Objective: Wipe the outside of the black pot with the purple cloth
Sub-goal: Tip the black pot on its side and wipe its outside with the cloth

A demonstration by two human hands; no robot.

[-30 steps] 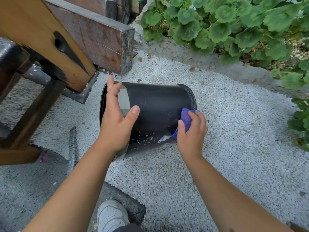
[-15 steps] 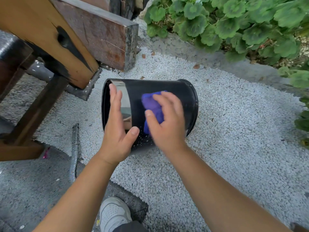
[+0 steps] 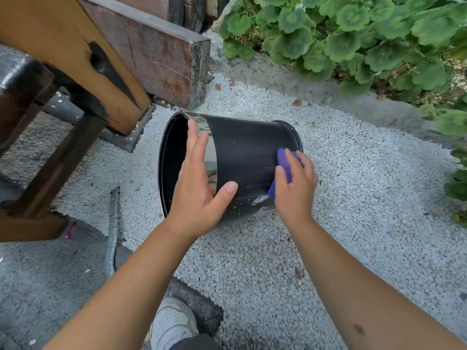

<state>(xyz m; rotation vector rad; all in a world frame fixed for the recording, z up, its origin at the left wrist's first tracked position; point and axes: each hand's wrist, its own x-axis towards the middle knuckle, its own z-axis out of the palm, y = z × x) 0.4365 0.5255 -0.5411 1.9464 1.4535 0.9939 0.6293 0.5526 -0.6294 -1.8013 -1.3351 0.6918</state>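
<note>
The black pot (image 3: 245, 152) lies on its side on white gravel, its open mouth facing left and its base to the right. My left hand (image 3: 199, 190) rests flat on the pot's wall near the shiny rim band, fingers spread, steadying it. My right hand (image 3: 295, 188) presses the purple cloth (image 3: 284, 164) against the pot's outside close to the base end. Most of the cloth is hidden under my fingers. White specks and a pale smear show on the pot's lower side.
Wooden beams (image 3: 75, 59) and a rusty block (image 3: 161, 56) stand at the upper left, close to the pot's mouth. Green plants (image 3: 353, 39) line the upper right behind a concrete edge. A grey corrugated hose (image 3: 112, 231) lies at the left; my white shoe (image 3: 171, 324) is below.
My right hand slid the purple cloth from the middle of the pot's wall to the right, back toward the base end. My left hand stayed near the rim.
</note>
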